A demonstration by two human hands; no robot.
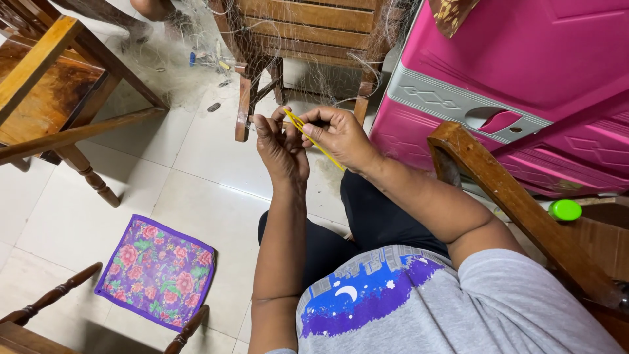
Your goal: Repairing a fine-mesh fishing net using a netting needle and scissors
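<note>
- Two bare hands meet above the tiled floor (196, 170), in front of the seated person's knees in dark trousers (367, 210); a grey shirt (458, 308) with a purple night-sky print fills the near bottom edge.
- Left hand (280, 147): fingers curled in close, tips pinching fine net thread next to the upper end of the yellow netting needle (313, 139); whether it also touches the needle I cannot tell.
- Right hand (337, 136): closed around the needle, thumb and forefinger pinched on its upper part, while the slim yellow shaft runs down and rightward under the palm toward the wrist.
- Near the floor's bottom left lies a square floral cloth (157, 272), purple-edged with pink roses, flat on the tiles between two turned wooden chair arms (52, 298).
- At the right, a wooden armrest (511, 203) slants past the right forearm; a round green lid (565, 210) sits just beyond it on a wooden surface.
- Behind that stands a pink plastic cabinet (524, 59) with a grey band and a recessed handle.
- Farther off, pale fishing net (190, 62) is draped over a wooden chair (308, 39) at the top centre and spreads across the tiles, with small dark weights on it.
- Along the left edge stands another wooden chair frame (59, 98).
</note>
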